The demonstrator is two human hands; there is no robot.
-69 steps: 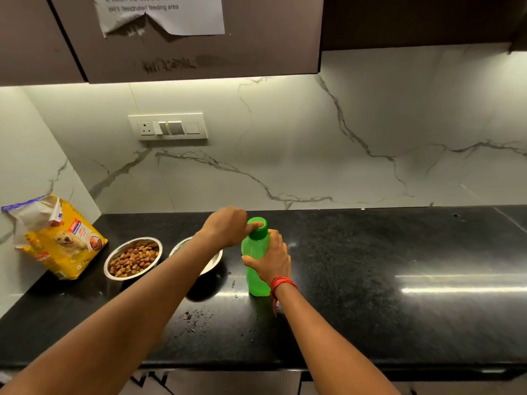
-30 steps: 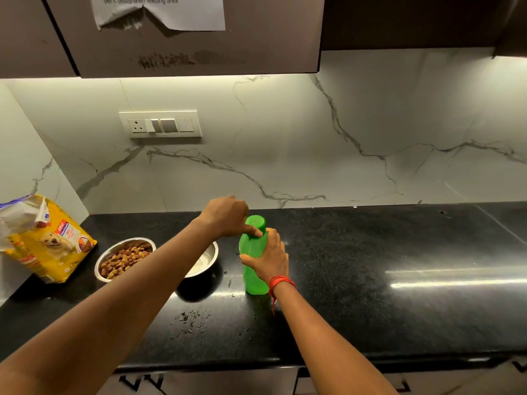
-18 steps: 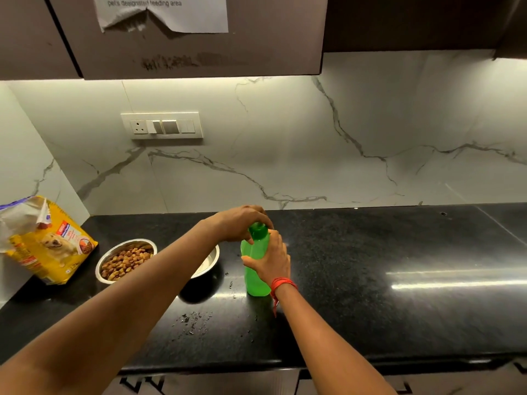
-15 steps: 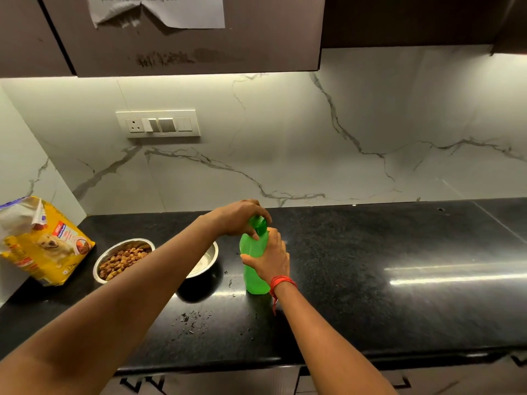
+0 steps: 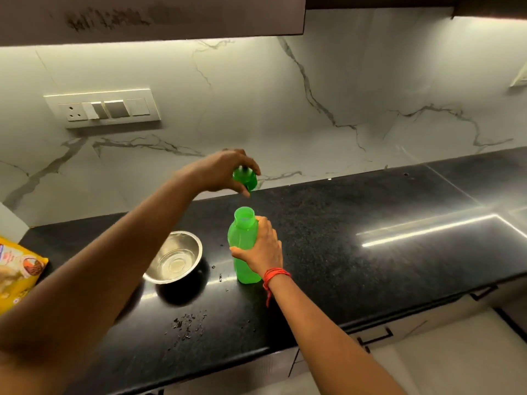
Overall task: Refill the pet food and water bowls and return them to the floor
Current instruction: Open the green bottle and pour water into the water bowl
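Gripping the green bottle (image 5: 244, 246) upright on the counter (image 5: 356, 252), the right hand (image 5: 263, 249) could slosh water past the steel bowl (image 5: 174, 256) just beside it, while the left hand (image 5: 225, 171) pinches the cap (image 5: 244, 178) above.

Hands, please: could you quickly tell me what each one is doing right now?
Left hand: closed on the green cap, lifted clear above the bottle.
Right hand: closed around the green bottle, which stands upright on the counter.
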